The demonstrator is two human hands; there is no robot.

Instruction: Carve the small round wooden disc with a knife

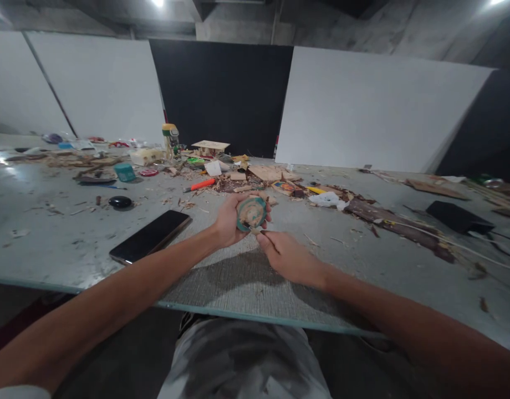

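Observation:
In the middle of the head view my left hand (230,221) is wrapped round a round disc (251,213) with a teal rim and a tan, ringed, rough middle. The disc is tilted so its face points toward me. My right hand (286,256) is closed just below it, pinching a small tan piece (255,230) that reaches the disc's lower edge. A dark spot shows on the disc there. How much of the small piece lies inside the fingers is hidden. Both hands are above the grey table.
To the left lie a black phone (152,237), a shiny black oval object (120,202) and a teal cup (125,172). An orange-handled tool (200,184), wood scraps and shavings are spread behind the hands. On the right are a bark strip (398,227), white tissue (326,199) and a black object (459,216).

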